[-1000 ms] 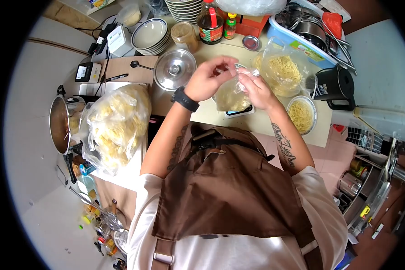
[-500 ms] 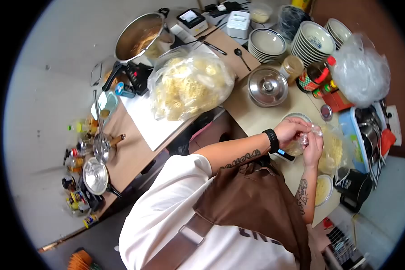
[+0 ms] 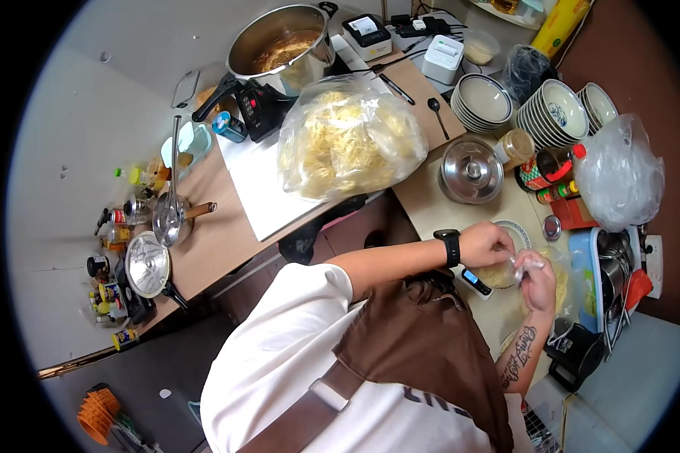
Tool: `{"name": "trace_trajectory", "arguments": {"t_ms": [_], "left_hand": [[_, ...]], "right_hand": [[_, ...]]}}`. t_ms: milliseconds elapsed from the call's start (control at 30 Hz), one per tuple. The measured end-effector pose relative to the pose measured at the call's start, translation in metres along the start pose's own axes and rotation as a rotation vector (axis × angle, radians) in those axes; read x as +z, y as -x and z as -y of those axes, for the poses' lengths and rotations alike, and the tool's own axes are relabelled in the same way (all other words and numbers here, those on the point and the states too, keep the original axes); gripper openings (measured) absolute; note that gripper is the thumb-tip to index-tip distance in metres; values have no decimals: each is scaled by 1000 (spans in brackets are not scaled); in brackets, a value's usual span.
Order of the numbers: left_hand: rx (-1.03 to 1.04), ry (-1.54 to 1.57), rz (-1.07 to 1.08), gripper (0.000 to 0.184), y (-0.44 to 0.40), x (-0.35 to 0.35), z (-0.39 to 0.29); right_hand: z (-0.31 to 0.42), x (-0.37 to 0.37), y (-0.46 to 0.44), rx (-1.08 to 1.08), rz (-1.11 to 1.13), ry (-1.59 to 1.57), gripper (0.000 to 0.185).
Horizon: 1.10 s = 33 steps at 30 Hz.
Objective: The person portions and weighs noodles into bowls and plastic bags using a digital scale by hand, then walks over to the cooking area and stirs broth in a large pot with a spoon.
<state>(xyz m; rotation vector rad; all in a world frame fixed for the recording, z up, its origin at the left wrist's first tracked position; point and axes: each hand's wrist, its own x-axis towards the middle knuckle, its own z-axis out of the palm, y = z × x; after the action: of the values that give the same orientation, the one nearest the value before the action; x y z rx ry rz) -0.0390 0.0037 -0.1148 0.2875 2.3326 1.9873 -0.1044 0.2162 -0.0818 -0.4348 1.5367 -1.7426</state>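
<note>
My left hand [image 3: 486,245], with a black watch at the wrist, is closed on the twisted neck of a clear plastic bag of noodles [image 3: 496,275]. Close beside it, my right hand [image 3: 537,284] pinches the other side of the bag's top. The bag hangs over a small scale [image 3: 475,282] with a lit display. Behind the hands a patterned bowl [image 3: 515,230] shows in part. Another clear bag with noodles [image 3: 563,278] lies beyond my right hand, partly covered by it.
A big bag of noodles [image 3: 351,143] lies on the left counter beside a pressure cooker [image 3: 298,68]. A lidded pot [image 3: 471,171], stacked bowls [image 3: 482,102], sauce bottles, a blue bin [image 3: 586,275] and a black kettle [image 3: 574,351] surround the work area.
The view has swung to the left, so the hands now appear further right, with the cooker and left counter in full view. Both hands still hold the small bag's neck.
</note>
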Motion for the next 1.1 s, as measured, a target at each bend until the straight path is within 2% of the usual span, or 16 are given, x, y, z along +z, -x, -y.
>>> {"name": "trace_trajectory", "arguments": {"t_ms": [67, 167, 200, 267, 333, 400, 433, 500, 567, 667, 767, 800, 933, 967, 1000, 1100], "left_hand": [[137, 33, -27, 17, -3, -1, 9], [268, 120, 39, 19, -20, -6, 22], [333, 135, 64, 20, -21, -11, 20], [24, 372, 96, 20, -22, -18, 6], [-25, 505, 166, 21, -24, -25, -8], [-39, 455, 243, 22, -27, -28, -9], [-17, 494, 243, 26, -26, -26, -7], [-83, 490, 129, 33, -23, -25, -13], [-176, 446, 75, 43, -20, -27, -25], [-155, 496, -15, 39, -16, -19, -33], [-75, 341, -106, 33, -15, -26, -33], [51, 67, -203, 35, -17, -35, -37], [117, -345, -385, 36, -28, -88, -31], [-36, -300, -431, 35, -29, -99, -23], [-76, -338, -461, 34, -28, -110, -27], [-80, -427, -415, 36, -21, -127, -6]], "right_hand": [[23, 5, 5, -34, 99, 307, 12], [42, 29, 8, 9, -23, 493, 3], [35, 34, 6, -81, -96, 513, 5], [20, 41, -3, -237, -250, 532, 10], [22, 51, -9, -356, -389, 696, 13], [28, 64, -17, -513, -540, 900, 15], [25, 68, -19, -543, -584, 878, 16], [26, 74, -20, -601, -655, 862, 19], [28, 74, -20, -747, -631, 999, 20], [35, 75, -20, -860, -607, 1119, 20], [36, 69, -14, -822, -555, 1158, 23], [35, 69, -8, -787, -519, 1117, 25], [30, 87, 17, -659, -456, 874, 29], [28, 95, 27, -610, -412, 834, 29], [26, 101, 36, -611, -380, 807, 30], [22, 117, 48, -676, -247, 713, 32]]}}
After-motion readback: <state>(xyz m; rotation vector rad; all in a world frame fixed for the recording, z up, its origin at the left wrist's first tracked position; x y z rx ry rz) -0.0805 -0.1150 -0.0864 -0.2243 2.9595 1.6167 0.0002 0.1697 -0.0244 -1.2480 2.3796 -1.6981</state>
